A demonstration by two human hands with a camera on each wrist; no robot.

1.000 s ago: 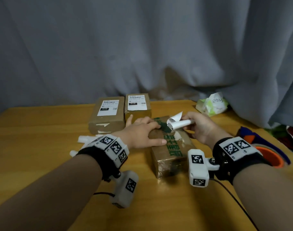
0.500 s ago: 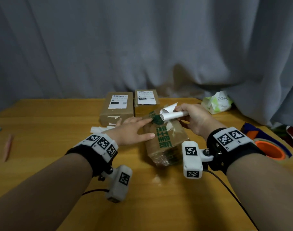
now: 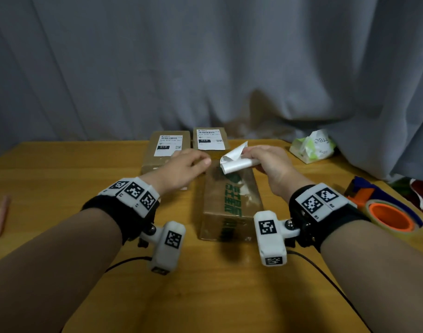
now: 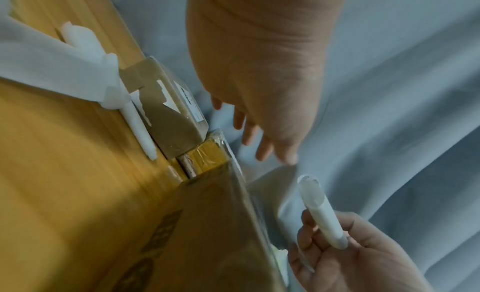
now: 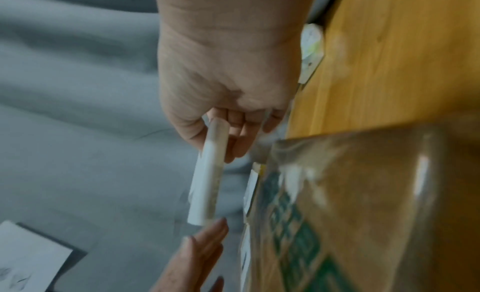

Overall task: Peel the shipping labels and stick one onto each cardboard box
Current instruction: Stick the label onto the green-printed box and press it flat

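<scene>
A taped cardboard box (image 3: 229, 200) with green print lies at the table's middle, without a label on its top. My right hand (image 3: 265, 162) holds a rolled white label sheet (image 3: 234, 162) above the box's far end; the roll (image 4: 322, 214) (image 5: 207, 179) shows in both wrist views. My left hand (image 3: 188, 164) hovers just left of the roll with fingers straight, holding nothing. Behind it stand two boxes with white labels, the left box (image 3: 167, 150) and the right box (image 3: 210, 140).
White backing strips (image 4: 78, 70) lie left of the labelled boxes. A tape roll with an orange core (image 3: 390, 217) sits at the right table edge, a green-white packet (image 3: 311, 146) at the back right, a pink pen (image 3: 2, 215) far left. A grey curtain hangs behind.
My left hand lifted off the green-printed box and moved up toward the roll. The box now lies straighter and nearer. The right hand kept the roll and its free corner curls up more.
</scene>
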